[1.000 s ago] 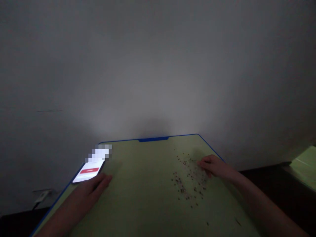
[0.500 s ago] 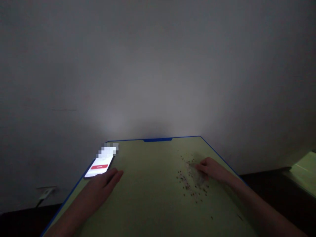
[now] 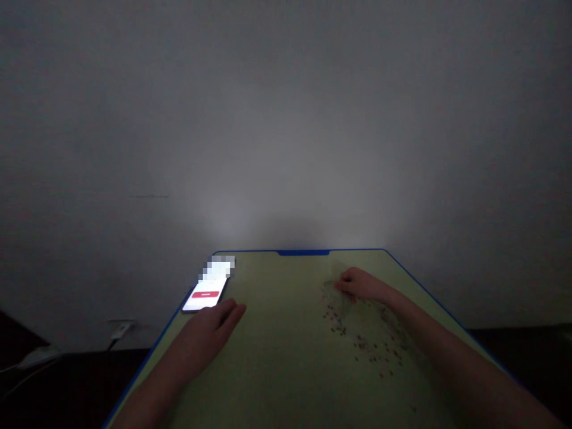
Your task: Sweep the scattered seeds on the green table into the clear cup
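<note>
My right hand [image 3: 357, 283] is closed in a pinch above the far right part of the table. A faint, see-through smear surrounds its fingertips; what they hold is too blurred to name. Under and in front of it lie many tiny dark and reddish bits [image 3: 370, 348], like small beads, scattered on the surface. My left hand [image 3: 218, 322] rests at the left with its thumb and fingers loosely stretched out, holding nothing. Just beyond that hand lies a phone [image 3: 205, 294] with a bright white screen and a red button.
The pale green table [image 3: 277, 333] has a blue rim and a blue tab [image 3: 304, 252] at its far edge. Behind it rises a grey wall [image 3: 286, 119]. A plug with a cable [image 3: 120, 330] sits low on the wall at the left.
The view has swung left, so the table appears farther right. My right hand has moved away from me across the bits, which lie spread differently. My left hand stays beside the phone.
</note>
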Demonstrator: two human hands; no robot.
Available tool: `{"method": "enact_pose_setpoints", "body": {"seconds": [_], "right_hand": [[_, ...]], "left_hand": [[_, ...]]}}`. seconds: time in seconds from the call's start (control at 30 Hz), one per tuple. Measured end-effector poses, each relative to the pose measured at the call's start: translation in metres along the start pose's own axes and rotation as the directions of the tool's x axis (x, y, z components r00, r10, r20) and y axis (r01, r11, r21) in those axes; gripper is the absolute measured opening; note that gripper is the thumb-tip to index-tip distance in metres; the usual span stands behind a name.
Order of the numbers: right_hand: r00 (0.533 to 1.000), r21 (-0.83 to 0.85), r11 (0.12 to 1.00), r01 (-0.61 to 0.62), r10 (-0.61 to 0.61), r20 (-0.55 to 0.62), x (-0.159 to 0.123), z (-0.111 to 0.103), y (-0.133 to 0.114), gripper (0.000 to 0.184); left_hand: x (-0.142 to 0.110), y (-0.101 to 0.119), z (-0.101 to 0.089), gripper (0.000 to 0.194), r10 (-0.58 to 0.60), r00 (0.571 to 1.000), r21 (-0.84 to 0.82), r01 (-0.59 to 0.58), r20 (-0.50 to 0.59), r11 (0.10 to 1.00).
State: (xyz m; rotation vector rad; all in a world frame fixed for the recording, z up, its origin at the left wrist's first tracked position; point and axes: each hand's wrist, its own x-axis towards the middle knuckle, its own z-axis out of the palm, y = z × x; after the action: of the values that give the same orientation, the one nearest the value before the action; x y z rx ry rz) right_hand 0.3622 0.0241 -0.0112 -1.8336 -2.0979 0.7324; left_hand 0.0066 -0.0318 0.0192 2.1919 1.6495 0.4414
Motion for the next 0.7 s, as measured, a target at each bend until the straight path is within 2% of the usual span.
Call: {"method": "enact_pose_setpoints", "body": {"seconds": [0.17, 0.33, 0.7], "right_hand": [[1.0, -0.01, 1.0, 0.01, -0.01, 0.001, 0.007, -0.013, 0.01, 0.044], [1.0, -0.037, 0.999, -0.002, 0.003, 0.014, 0.014, -0.003, 0.012, 0.048], [0.983, -0.096, 0.981, 0.167, -0.159, 0.089, 0.047, 0.025, -0.048, 0.039]], "left_hand": [[-0.001, 0.002, 0.0, 0.047, -0.016, 0.999, 0.005, 0.016, 0.029, 1.0], [-0.003, 0.005, -0.002, 0.045, -0.012, 0.999, 0.016, 0.012, 0.035, 1.0], [-0.003, 0.004, -0.002, 0.043, -0.021, 1.0, -0.002, 0.021, 0.011, 1.0]]}}
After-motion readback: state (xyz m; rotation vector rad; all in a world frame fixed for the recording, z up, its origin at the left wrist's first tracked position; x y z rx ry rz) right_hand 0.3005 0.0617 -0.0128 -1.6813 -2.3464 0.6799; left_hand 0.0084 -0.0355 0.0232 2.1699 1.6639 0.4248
